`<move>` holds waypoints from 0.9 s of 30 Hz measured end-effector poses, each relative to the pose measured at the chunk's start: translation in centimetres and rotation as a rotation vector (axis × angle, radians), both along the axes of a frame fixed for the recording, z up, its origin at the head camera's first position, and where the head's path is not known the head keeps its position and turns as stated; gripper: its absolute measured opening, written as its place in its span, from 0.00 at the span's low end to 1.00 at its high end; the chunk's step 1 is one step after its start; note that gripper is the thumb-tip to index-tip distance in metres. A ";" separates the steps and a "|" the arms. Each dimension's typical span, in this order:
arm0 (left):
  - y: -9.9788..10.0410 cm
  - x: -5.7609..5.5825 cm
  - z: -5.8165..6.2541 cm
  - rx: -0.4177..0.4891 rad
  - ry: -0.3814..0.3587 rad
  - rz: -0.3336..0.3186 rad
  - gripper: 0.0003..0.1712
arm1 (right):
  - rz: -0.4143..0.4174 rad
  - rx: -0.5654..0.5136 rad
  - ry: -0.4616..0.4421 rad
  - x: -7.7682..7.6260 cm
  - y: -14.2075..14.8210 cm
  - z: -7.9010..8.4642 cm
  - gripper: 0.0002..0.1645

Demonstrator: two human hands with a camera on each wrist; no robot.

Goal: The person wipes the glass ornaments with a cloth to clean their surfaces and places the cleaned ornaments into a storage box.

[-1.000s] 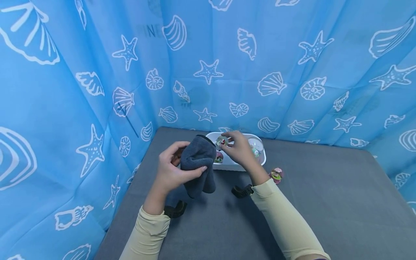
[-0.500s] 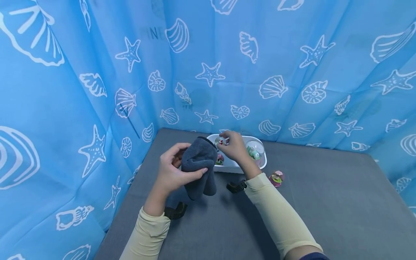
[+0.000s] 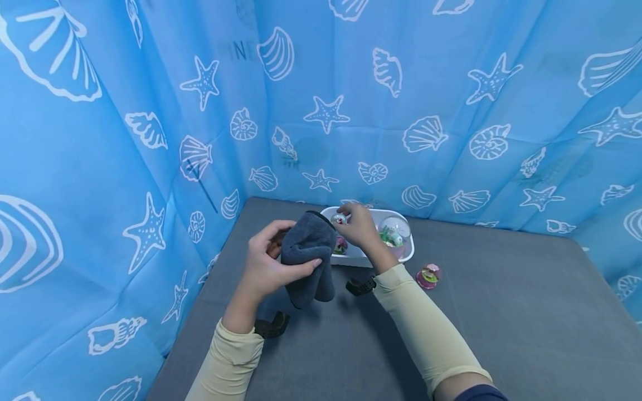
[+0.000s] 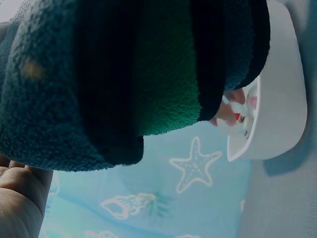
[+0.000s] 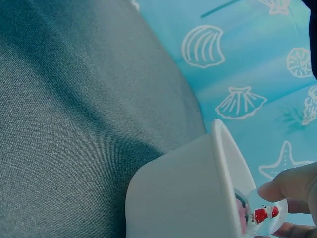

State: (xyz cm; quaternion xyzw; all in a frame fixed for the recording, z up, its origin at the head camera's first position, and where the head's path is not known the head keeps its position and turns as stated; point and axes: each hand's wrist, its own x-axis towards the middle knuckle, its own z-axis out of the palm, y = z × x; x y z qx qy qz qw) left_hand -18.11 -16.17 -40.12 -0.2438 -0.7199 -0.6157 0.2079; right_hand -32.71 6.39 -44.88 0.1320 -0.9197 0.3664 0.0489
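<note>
My left hand (image 3: 266,262) grips a bunched dark grey cloth (image 3: 308,245), its thumb pressed across the front; the cloth fills much of the left wrist view. My right hand (image 3: 363,228) pinches a small snow globe (image 5: 271,210) with a red-and-white figure inside. That globe is at the left end of a white tray (image 3: 358,260), within its rim; whether it touches the bottom cannot be seen. Beside it in the tray sits a small pink-and-green ornament (image 3: 340,245). A larger clear globe (image 3: 396,229) with green inside occupies the tray's right end.
Right of the tray, a pink ornament with a yellow-green middle (image 3: 428,276) stands on the grey table (image 3: 501,312). A blue curtain (image 3: 441,111) with white shell prints hangs behind the table and along its left side.
My right hand has moved slightly left and lowered the small snow globe into the tray's left end. The left hand keeps its hold on the cloth, nearly still.
</note>
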 end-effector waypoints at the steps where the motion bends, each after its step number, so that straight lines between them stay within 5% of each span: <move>1: 0.0 0.0 0.0 0.000 -0.001 0.001 0.36 | -0.002 0.008 -0.006 0.0 0.0 -0.1 0.23; 27: 0.2 -0.2 -0.3 -0.012 -0.032 -0.001 0.36 | -0.004 0.067 -0.021 -0.8 -0.6 -1.8 0.30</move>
